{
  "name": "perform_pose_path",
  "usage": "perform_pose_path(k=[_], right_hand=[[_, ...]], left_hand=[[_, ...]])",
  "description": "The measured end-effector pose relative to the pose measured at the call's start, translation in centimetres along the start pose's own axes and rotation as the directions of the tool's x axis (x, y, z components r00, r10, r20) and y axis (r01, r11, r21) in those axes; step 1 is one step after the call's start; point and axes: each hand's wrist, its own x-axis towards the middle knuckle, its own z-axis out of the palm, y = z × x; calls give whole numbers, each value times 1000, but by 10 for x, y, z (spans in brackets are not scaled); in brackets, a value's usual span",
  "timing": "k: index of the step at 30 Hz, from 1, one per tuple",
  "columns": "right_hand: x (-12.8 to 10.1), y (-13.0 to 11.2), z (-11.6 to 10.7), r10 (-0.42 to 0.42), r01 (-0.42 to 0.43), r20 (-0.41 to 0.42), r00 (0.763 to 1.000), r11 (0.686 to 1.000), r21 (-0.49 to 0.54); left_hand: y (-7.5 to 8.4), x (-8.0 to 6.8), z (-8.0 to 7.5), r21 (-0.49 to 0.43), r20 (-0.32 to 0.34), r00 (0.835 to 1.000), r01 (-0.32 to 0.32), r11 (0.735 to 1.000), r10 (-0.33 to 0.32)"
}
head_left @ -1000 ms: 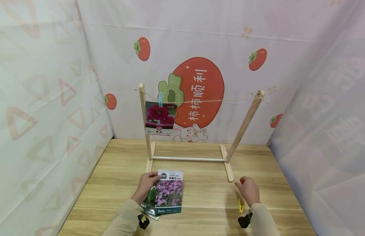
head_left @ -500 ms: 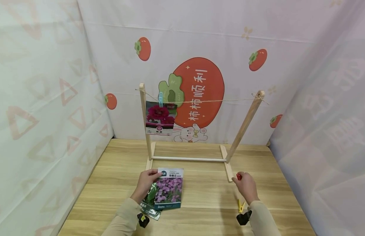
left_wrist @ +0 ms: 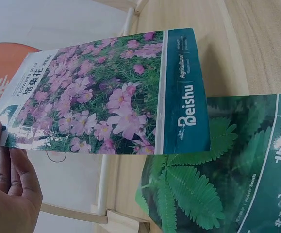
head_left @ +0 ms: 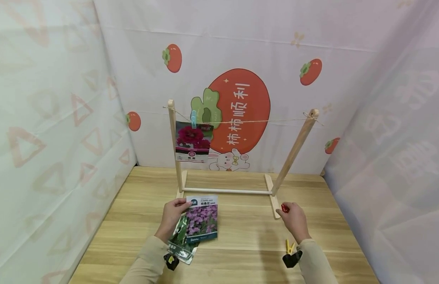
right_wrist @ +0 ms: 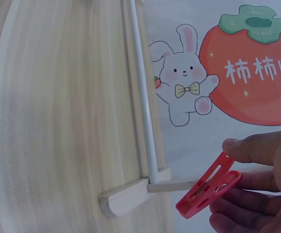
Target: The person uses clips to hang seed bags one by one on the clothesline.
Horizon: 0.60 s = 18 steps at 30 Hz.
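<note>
A: Status? Reference is the wooden rack (head_left: 294,156), sides as I face it.
B: My left hand (head_left: 172,216) is in front of the rack, by its left foot (head_left: 184,179). Grip pinches the Beishu cosmos seed packet (head_left: 201,221) at its top left corner, thumb on the face, fingers behind.
A: Packet flat?
B: No, I see it tilted in the left wrist view, overlapping the green-leaf seed packet (left_wrist: 189,194). That one lies in front of the rack, left side, on the table (head_left: 240,236). Can't tell if the two touch.
A: Right?
B: Right hand (head_left: 294,221) is near the front end of the rack's right foot (head_left: 275,205). Grip holds the red clothespin (right_wrist: 208,187) by its handle end, nose clear of the fingers. Yellow clothespin (head_left: 289,245) is on the table, in front of that foot, partly hidden by the black wrist camera (head_left: 292,259).
A: On the rack?
B: String (head_left: 255,122) across the post tops. Blue clothespin (head_left: 193,119) clips a magenta-flower seed packet (head_left: 192,148) beside the left post. Persimmon-print backdrop (head_left: 240,106) behind it.
</note>
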Motion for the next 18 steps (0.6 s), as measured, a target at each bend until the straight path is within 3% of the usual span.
perform_pose_path(k=[10, 18], right_hand=[[4, -4, -7, -41, 42, -20, 999, 999, 23], [6, -9, -13, -49, 52, -66, 997, 997, 58]], left_hand=[[7, 0, -5, -34, -8, 1000, 11, 999, -11], [16, 1, -5, -81, -56, 998, -39, 996, 34]])
